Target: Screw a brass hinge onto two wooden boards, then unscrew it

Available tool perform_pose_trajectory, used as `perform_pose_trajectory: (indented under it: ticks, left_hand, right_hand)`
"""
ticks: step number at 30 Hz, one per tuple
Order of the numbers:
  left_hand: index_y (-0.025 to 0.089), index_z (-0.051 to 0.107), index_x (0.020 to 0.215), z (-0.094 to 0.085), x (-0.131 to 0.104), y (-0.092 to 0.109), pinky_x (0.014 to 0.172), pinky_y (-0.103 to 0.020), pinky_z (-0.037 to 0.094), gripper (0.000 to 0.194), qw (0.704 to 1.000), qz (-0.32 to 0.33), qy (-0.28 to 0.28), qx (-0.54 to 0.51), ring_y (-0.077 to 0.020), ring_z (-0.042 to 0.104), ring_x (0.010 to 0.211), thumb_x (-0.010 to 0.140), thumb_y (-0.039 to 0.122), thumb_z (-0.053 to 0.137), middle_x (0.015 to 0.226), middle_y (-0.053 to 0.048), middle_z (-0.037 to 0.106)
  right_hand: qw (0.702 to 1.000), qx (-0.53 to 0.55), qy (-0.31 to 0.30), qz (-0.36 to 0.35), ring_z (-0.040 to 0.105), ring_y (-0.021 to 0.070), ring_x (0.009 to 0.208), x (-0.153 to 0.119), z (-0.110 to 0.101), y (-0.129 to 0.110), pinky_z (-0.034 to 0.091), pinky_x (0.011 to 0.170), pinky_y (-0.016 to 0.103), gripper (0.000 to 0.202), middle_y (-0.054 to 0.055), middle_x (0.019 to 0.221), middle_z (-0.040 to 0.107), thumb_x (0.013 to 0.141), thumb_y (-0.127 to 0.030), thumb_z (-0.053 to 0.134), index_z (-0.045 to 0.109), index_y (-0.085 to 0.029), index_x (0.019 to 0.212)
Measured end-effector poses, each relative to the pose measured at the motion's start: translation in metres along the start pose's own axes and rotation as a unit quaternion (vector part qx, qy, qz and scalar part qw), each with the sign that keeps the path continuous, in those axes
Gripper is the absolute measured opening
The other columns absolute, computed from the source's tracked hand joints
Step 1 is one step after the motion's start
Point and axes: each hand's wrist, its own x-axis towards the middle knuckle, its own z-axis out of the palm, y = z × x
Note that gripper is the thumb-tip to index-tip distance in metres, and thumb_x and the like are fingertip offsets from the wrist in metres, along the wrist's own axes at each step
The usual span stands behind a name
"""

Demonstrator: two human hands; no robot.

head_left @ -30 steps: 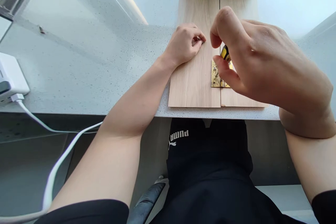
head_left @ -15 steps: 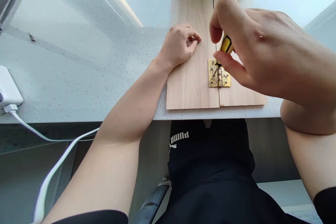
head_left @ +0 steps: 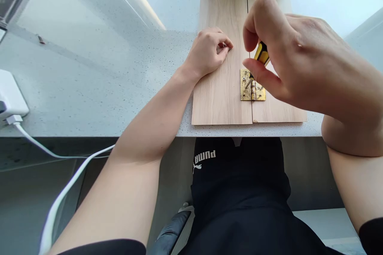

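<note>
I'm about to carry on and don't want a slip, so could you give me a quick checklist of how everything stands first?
1. Screwdriver gripped in the right hand: ok.
2. Shaft angled down over the left leaf of the brass hinge: ok.
3. Tip seated in a screw: cannot tell, too small to see.
4. Hinge spanning the seam between left board and right board: ok.
5. Left hand resting on the left board: ok.
6. White cable apart from both boards: ok.

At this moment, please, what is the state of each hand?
Left hand: closed on something small, too hidden to identify.
Right hand: holding the yellow-and-black screwdriver, its shaft over the gold-coloured hinge.
</note>
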Motion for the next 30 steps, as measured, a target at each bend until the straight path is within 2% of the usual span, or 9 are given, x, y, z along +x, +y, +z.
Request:
perform_pose_trajectory:
  ticks: [3, 8, 11, 16, 18, 21, 23, 25, 30]
  left_hand:
    - [0.035, 0.086, 0.101, 0.002, 0.003, 0.008, 0.093, -0.054, 0.056, 0.037, 0.996, -0.069, 0.056, -0.017, -0.0312, 0.065, 0.098, 0.106, 0.069, 0.071, 0.087, -0.006, 0.076]
    - [0.035, 0.088, 0.101, 0.004, 0.006, 0.012, 0.096, -0.055, 0.060, 0.028, 0.996, -0.061, 0.062, -0.013, -0.0291, 0.069, 0.099, 0.108, 0.053, 0.067, 0.113, -0.006, 0.085]
    - [0.036, 0.088, 0.106, 0.003, 0.006, 0.011, 0.101, -0.054, 0.060, 0.027, 0.997, -0.061, 0.057, -0.004, -0.0289, 0.069, 0.104, 0.109, 0.049, 0.064, 0.116, -0.005, 0.087]
    - [0.035, 0.089, 0.110, 0.001, 0.007, 0.013, 0.104, -0.052, 0.061, 0.029, 0.997, -0.061, 0.048, 0.018, -0.0279, 0.071, 0.104, 0.105, 0.036, 0.060, 0.118, -0.005, 0.087]
    - [0.035, 0.088, 0.112, 0.000, 0.008, 0.013, 0.103, -0.051, 0.061, 0.030, 0.997, -0.060, 0.043, 0.022, -0.0261, 0.071, 0.102, 0.103, 0.034, 0.060, 0.120, -0.004, 0.086]
    - [0.033, 0.088, 0.111, -0.001, 0.009, 0.012, 0.099, -0.050, 0.061, 0.028, 0.997, -0.055, 0.047, 0.025, -0.0253, 0.068, 0.098, 0.100, 0.032, 0.062, 0.118, -0.005, 0.086]
    - [0.032, 0.087, 0.108, -0.001, 0.009, 0.011, 0.098, -0.051, 0.059, 0.025, 0.997, -0.054, 0.053, 0.022, -0.0262, 0.067, 0.097, 0.099, 0.032, 0.064, 0.116, -0.007, 0.086]
    - [0.032, 0.087, 0.107, -0.001, 0.009, 0.012, 0.099, -0.052, 0.059, 0.024, 0.997, -0.057, 0.053, 0.012, -0.0266, 0.067, 0.098, 0.099, 0.032, 0.065, 0.116, -0.007, 0.086]
    - [0.029, 0.089, 0.111, -0.001, 0.009, 0.012, 0.098, -0.052, 0.059, 0.029, 0.997, -0.059, 0.049, 0.006, -0.0260, 0.068, 0.098, 0.101, 0.034, 0.062, 0.118, -0.009, 0.085]
  right_hand:
    - [0.999, 0.021, 0.031, -0.012, 0.057, 0.0251, 0.076, -0.005, 0.002, -0.001, 0.044, 0.073, 0.046, 0.023, 0.008, 0.115, 0.071, 0.111, -0.023, 0.051, 0.051, -0.029, 0.133]
    - [0.995, -0.038, 0.062, 0.063, 0.053, 0.0284, 0.063, -0.003, 0.008, 0.003, 0.036, 0.062, 0.046, 0.023, 0.003, 0.083, 0.065, 0.121, -0.054, 0.053, 0.057, -0.032, 0.119]
    - [0.997, -0.034, 0.050, 0.057, 0.052, 0.0286, 0.062, -0.003, 0.004, 0.006, 0.037, 0.065, 0.047, 0.015, 0.002, 0.082, 0.065, 0.120, -0.046, 0.055, 0.052, -0.035, 0.110]
    - [0.995, 0.075, 0.058, -0.043, 0.066, 0.0282, 0.074, -0.009, -0.002, 0.013, 0.046, 0.070, 0.047, 0.019, 0.004, 0.102, 0.074, 0.107, -0.024, 0.059, 0.043, -0.034, 0.112]
    - [0.993, 0.077, 0.073, -0.049, 0.063, 0.0270, 0.071, -0.009, 0.000, 0.017, 0.044, 0.069, 0.046, 0.021, 0.004, 0.100, 0.073, 0.103, -0.025, 0.062, 0.045, -0.033, 0.112]
    - [0.992, 0.049, 0.117, -0.023, 0.054, 0.0246, 0.065, -0.005, 0.007, 0.022, 0.037, 0.067, 0.046, 0.020, 0.002, 0.089, 0.067, 0.111, -0.039, 0.064, 0.046, -0.032, 0.107]
    - [0.990, 0.018, 0.138, 0.023, 0.045, 0.0241, 0.061, 0.000, 0.011, 0.022, 0.032, 0.067, 0.046, 0.030, -0.001, 0.077, 0.057, 0.117, -0.050, 0.060, 0.042, -0.032, 0.100]
    - [0.989, -0.006, 0.129, 0.066, 0.037, 0.0240, 0.060, 0.003, 0.011, 0.019, 0.031, 0.069, 0.046, 0.033, -0.002, 0.071, 0.050, 0.118, -0.046, 0.056, 0.037, -0.032, 0.095]
    - [0.994, 0.074, 0.079, -0.004, 0.061, 0.0272, 0.073, 0.000, -0.002, 0.016, 0.045, 0.077, 0.047, 0.016, 0.004, 0.098, 0.073, 0.111, -0.023, 0.054, 0.042, -0.033, 0.106]
